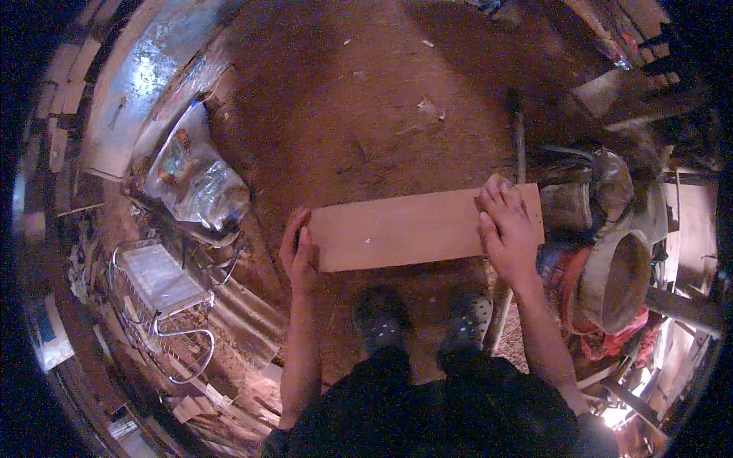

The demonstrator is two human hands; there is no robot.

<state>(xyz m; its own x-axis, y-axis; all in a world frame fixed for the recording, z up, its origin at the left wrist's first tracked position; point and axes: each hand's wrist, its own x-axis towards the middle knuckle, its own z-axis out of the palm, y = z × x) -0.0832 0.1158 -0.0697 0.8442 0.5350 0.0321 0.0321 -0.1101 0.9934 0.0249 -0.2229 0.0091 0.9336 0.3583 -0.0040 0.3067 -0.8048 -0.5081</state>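
We are looking straight down at a flat wooden board (416, 229) that we are holding level above the reddish dirt floor (343, 99), just ahead of our two dark perforated clogs (427, 320). Our left hand (298, 248) is cupping the board's left end, the fingers curling around the short edge with the thumb on the near side, so that end is being steadied rather than squeezed. Our right hand (505, 229) is lying nearly flat on top of the board's right end, fingers spread and bent only a little, and it is pressing a small tan pad, apparently a scrap of sanding paper though we cannot tell for sure, against the surface; one hand bracing the end while the other bears down is probably what is keeping the plank from sliding. A long metal-shafted tool (519, 145) is lying on the ground beyond the board's right end. As for containers, a round wooden bowl (618, 278) is sitting tilted to our right on red cloth, and its hollow is showing nothing inside. A dull metal vessel (565, 206) is standing just past the board's right end, its contents hidden. To our left, a clear plastic bag (195, 179) is bulging with items too blurred to name, and a white wire basket (164, 286) is holding a pale flat sheet.
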